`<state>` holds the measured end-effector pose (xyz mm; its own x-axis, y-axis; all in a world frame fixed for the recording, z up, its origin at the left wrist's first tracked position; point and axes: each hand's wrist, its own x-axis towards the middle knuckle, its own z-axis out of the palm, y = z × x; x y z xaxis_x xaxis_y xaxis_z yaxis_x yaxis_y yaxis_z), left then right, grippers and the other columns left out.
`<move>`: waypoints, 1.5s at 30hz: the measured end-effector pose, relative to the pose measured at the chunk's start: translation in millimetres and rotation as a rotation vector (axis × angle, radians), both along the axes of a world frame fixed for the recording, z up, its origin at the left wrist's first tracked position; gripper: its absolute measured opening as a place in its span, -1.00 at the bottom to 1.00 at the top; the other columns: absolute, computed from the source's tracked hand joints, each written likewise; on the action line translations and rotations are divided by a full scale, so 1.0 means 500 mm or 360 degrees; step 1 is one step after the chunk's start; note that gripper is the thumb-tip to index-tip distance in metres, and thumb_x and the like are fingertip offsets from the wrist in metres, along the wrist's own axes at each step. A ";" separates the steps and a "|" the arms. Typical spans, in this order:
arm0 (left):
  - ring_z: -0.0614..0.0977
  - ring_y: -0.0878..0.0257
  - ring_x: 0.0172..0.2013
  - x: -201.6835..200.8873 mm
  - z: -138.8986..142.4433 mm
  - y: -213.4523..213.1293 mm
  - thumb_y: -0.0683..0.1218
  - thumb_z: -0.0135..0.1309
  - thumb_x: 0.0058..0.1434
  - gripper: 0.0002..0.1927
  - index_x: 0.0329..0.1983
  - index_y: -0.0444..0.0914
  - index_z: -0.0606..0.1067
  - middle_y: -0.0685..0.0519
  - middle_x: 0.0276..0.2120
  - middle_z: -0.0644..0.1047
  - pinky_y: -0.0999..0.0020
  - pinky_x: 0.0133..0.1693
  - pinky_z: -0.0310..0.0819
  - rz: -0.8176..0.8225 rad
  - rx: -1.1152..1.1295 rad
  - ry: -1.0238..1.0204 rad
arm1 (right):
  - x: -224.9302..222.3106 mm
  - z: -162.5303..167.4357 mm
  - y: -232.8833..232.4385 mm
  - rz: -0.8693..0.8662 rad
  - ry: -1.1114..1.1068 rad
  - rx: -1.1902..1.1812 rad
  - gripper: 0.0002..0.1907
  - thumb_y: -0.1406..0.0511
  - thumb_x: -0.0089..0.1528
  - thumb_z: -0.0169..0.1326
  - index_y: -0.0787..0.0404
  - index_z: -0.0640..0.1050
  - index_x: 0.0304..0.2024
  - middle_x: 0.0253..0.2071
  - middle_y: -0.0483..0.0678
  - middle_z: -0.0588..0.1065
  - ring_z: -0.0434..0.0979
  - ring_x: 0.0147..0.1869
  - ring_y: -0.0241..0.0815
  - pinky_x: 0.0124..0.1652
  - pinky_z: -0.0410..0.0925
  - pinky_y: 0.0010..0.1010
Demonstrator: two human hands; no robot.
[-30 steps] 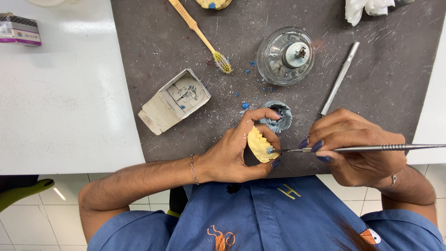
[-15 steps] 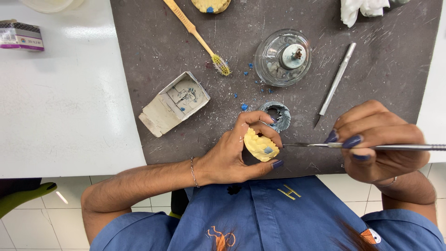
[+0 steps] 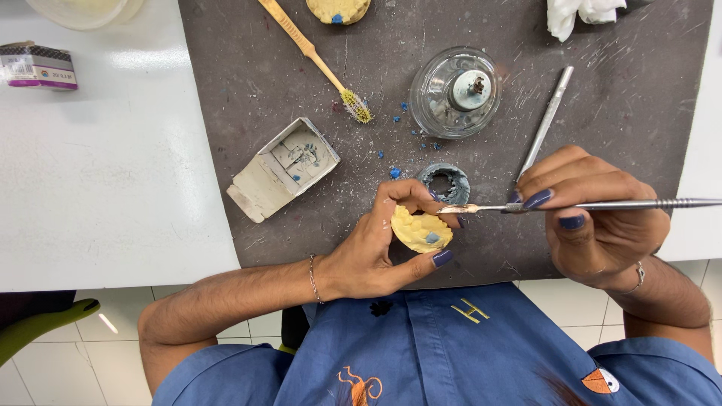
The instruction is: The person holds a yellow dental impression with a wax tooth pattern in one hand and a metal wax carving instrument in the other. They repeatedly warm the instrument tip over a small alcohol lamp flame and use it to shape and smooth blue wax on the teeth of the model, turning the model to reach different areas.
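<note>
My left hand [image 3: 380, 248] grips a small yellow dental cast [image 3: 420, 230] with a blue spot of wax on it, held just above the front edge of the dark mat [image 3: 376, 90]. My right hand [image 3: 598, 218] holds a long thin metal carving tool [image 3: 602, 204] level, its tip pointing left and hovering just above the cast, beside a small round blue wax pot [image 3: 444, 183].
On the mat lie a glass spirit burner [image 3: 456, 92], a second metal tool [image 3: 545, 122], a yellow-bristled brush [image 3: 316, 60], an open small cardboard box [image 3: 282, 169], another yellow cast [image 3: 338, 9] and white tissue [image 3: 583, 13]. A small box [image 3: 37, 66] sits on the white table.
My right hand has drawn back to the right and lifted, pulling the tool tip off the cast. The left hand has turned the cast slightly, showing the blue spot.
</note>
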<state>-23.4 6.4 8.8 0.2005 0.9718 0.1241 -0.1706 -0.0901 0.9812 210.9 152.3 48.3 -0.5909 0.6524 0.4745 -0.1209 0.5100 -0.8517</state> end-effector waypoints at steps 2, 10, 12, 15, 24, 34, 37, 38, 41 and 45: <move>0.61 0.21 0.16 -0.002 0.002 0.001 -0.16 0.15 0.38 -0.36 0.31 -0.29 -0.01 -0.10 0.09 0.54 0.29 0.29 0.46 -0.0028 -0.0054 0.0000 | -0.005 0.005 -0.004 0.0031 0.0023 -0.0151 -0.77 0.24 0.44 0.01 0.33 0.41 -0.12 -0.31 0.13 0.53 0.63 -0.25 -0.08 -0.28 0.55 -0.31; 0.62 0.24 0.00 -0.013 0.010 0.003 -0.17 0.16 0.33 -0.33 0.31 -0.30 0.00 -0.02 -0.08 0.56 0.30 0.24 0.39 -0.0092 0.0033 0.0064 | -0.034 0.037 -0.003 0.0393 -0.0023 -0.0375 -0.80 0.23 0.47 -0.08 0.23 0.26 -0.05 -0.29 0.15 0.52 0.64 -0.06 0.06 0.03 0.57 -0.05; 0.62 0.25 0.00 -0.014 0.010 0.003 -0.18 0.14 0.32 -0.31 0.32 -0.29 -0.01 -0.02 -0.07 0.55 0.31 0.22 0.41 -0.0125 0.0039 0.0021 | -0.036 0.042 -0.006 0.0421 -0.0052 -0.0354 -0.79 0.23 0.48 -0.11 0.22 0.22 -0.04 -0.31 0.14 0.50 0.64 -0.03 0.10 0.06 0.55 0.00; 0.62 0.25 -0.02 -0.014 0.010 0.002 -0.19 0.13 0.28 -0.27 0.37 -0.27 -0.02 -0.02 -0.06 0.55 0.32 0.17 0.45 -0.0192 -0.0002 -0.0014 | -0.033 0.044 -0.006 0.0566 -0.0035 -0.0381 -0.79 0.22 0.48 -0.13 0.18 0.18 -0.03 -0.32 0.10 0.49 0.61 0.03 0.09 0.16 0.49 0.11; 0.61 0.24 0.01 -0.011 0.006 0.002 -0.22 0.15 0.28 -0.29 0.35 -0.25 -0.01 -0.04 -0.03 0.54 0.31 0.17 0.49 -0.0219 0.0007 -0.0046 | -0.022 0.028 -0.003 0.0576 -0.0102 -0.0034 -0.76 0.17 0.47 -0.15 0.15 0.14 -0.06 -0.38 0.01 0.53 0.57 -0.02 -0.01 0.12 0.44 0.13; 0.47 0.13 0.18 0.000 -0.004 0.000 -0.29 0.11 0.36 -0.42 0.18 -0.13 0.00 -0.14 0.20 0.40 0.18 0.27 0.37 -0.0036 0.0222 -0.0127 | 0.004 -0.011 0.007 -0.0119 0.0248 0.0085 -0.79 0.12 0.49 -0.17 0.08 0.21 -0.07 -0.45 0.00 0.45 0.54 -0.32 -0.12 -0.27 0.53 -0.28; 0.39 -0.08 0.37 0.001 -0.009 0.007 -0.34 0.17 0.34 -0.38 0.08 -0.08 -0.01 -0.20 0.27 0.34 -0.04 0.42 0.30 0.0059 0.0437 -0.0079 | 0.019 -0.022 0.012 -0.0130 0.0271 0.0081 -0.80 0.12 0.50 -0.18 0.08 0.22 -0.06 -0.43 0.02 0.46 0.54 -0.34 -0.13 -0.31 0.52 -0.31; 0.36 -0.13 0.40 0.000 -0.010 0.009 -0.36 0.17 0.31 -0.37 0.07 -0.07 0.00 -0.22 0.27 0.34 -0.09 0.42 0.28 0.0054 0.0474 -0.0078 | 0.021 -0.024 0.012 -0.0136 0.0285 0.0072 -0.79 0.12 0.50 -0.18 0.08 0.23 -0.06 -0.43 0.02 0.46 0.54 -0.34 -0.14 -0.31 0.52 -0.33; 0.30 -0.23 0.47 -0.002 -0.014 0.011 -0.40 0.19 0.26 -0.34 0.05 -0.05 0.01 -0.25 0.27 0.34 -0.19 0.44 0.23 0.0039 0.0588 -0.0053 | 0.023 -0.029 0.009 -0.0164 0.0302 0.0086 -0.79 0.12 0.49 -0.15 0.09 0.23 -0.07 -0.44 0.01 0.46 0.55 -0.35 -0.14 -0.30 0.52 -0.32; 0.27 -0.21 0.46 -0.007 -0.021 0.009 -0.39 0.26 0.27 -0.37 -0.02 -0.09 0.05 -0.17 0.31 0.35 -0.09 0.46 0.27 0.0008 0.0666 0.0055 | 0.019 -0.029 0.012 -0.0120 0.0281 0.0128 -0.78 0.13 0.47 -0.13 0.09 0.21 -0.11 -0.47 0.00 0.47 0.58 -0.34 -0.14 -0.32 0.52 -0.34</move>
<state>-27.1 10.7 -1.7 0.2068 0.8399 0.5019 -0.1366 -0.4831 0.8648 220.1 158.3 33.8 -0.4448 0.6478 0.6185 -0.2232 0.5886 -0.7770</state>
